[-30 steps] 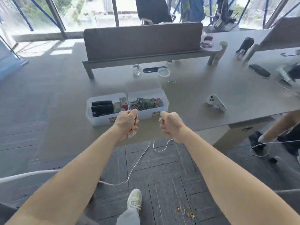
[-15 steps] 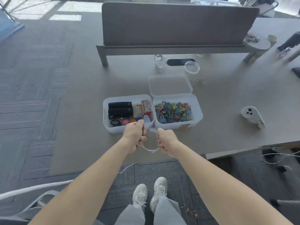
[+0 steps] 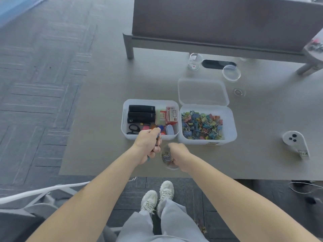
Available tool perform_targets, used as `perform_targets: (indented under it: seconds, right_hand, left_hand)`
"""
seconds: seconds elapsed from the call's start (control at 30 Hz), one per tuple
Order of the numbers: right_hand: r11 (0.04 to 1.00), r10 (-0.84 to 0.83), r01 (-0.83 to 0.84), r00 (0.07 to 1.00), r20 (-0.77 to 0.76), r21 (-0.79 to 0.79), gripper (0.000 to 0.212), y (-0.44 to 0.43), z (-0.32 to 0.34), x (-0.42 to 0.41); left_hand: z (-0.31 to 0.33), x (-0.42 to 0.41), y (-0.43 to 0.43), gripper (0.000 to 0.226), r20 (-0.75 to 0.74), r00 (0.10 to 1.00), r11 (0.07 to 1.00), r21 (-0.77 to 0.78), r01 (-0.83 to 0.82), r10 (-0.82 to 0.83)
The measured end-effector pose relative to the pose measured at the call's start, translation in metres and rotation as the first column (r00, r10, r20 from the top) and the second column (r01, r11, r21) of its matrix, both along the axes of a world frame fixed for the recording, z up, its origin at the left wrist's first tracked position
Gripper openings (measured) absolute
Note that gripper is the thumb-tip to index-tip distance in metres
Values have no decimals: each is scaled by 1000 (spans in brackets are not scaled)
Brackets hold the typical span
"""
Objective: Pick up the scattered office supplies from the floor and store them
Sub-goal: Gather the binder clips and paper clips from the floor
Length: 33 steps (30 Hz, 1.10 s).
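Note:
A small clear round container [image 3: 168,158] with coloured paper clips in it sits on the table [image 3: 97,140] near its front edge. My right hand [image 3: 180,154] grips its right side. Just left of it, my left hand [image 3: 148,145] is closed on a few small coloured clips that poke out of the fist. Behind the hands stand two white bins: the left bin [image 3: 124,119] holds black staplers, scissors and small boxes, and the right bin [image 3: 231,123] is full of coloured binder clips. A few paper clips [image 3: 201,227] lie on the carpet by my right leg.
The bin lid [image 3: 202,91] lies behind the right bin. A clear round lid [image 3: 231,72] and a small clear jar [image 3: 194,61] sit near the divider panel [image 3: 218,20]. A white controller [image 3: 295,142] lies at right. A white cable [image 3: 43,191] crosses the floor at left.
The view has tilted down and come closer to the table. Both hands moved forward and brought the clear container down onto the table in front of the bins.

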State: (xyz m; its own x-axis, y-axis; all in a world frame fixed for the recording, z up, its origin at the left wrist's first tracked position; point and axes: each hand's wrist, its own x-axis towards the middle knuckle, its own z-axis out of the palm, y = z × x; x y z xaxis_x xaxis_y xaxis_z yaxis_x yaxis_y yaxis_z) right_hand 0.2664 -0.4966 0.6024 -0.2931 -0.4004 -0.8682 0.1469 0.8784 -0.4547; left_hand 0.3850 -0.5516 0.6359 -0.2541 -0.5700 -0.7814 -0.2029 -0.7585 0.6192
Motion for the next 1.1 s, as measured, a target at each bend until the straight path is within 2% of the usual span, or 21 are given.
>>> perform_targets:
  seconds: [0.17,0.27,0.37,0.43,0.5,0.63,0.73,0.83,0.93,1.0,1.1]
  right_hand:
    - [998,-55,54,997,48,16,29,-7,15,-6]
    - [991,-137,135,981,138,22,52,-4,15,-19]
    - [987,-156,161,961,227,-3,58,10,27,-32]
    - [975,-200,218,946,255,-41,57,21,26,-41]
    - [954,-263,292,925,273,-70,56,32,22,-46]
    - [916,-350,386,901,257,-106,50,48,14,-53]
    - [889,-398,446,864,308,-101,51,57,15,-61]
    - [881,-398,458,853,338,-118,55,60,18,-66]
    - [870,-413,476,847,335,-131,54,60,18,-68]
    - [877,-399,460,859,321,-140,52,60,18,-69]
    - [897,-364,415,889,277,-152,49,61,13,-71]
  left_hand:
    - [-2,-4,4,34,9,1000,1000,-17,12,-12]
    - [-7,-13,12,33,9,1000,998,-53,28,-28]
    - [-17,-25,27,38,-15,1000,978,-208,16,-20]
    - [-24,-33,37,47,-10,1000,914,-405,8,-13]
    - [-32,-41,43,53,17,999,845,-534,37,-33]
    - [-49,-59,43,51,73,994,780,-616,112,-85]
    - [-65,-61,46,50,212,964,718,-645,262,-161]
    - [-66,-60,46,43,352,882,589,-657,471,-313]
    - [-65,-57,40,34,542,695,381,-586,716,-473]
    - [-64,-54,37,28,638,577,248,-534,808,-510]
    - [-61,-52,33,25,717,457,119,-470,875,-526]
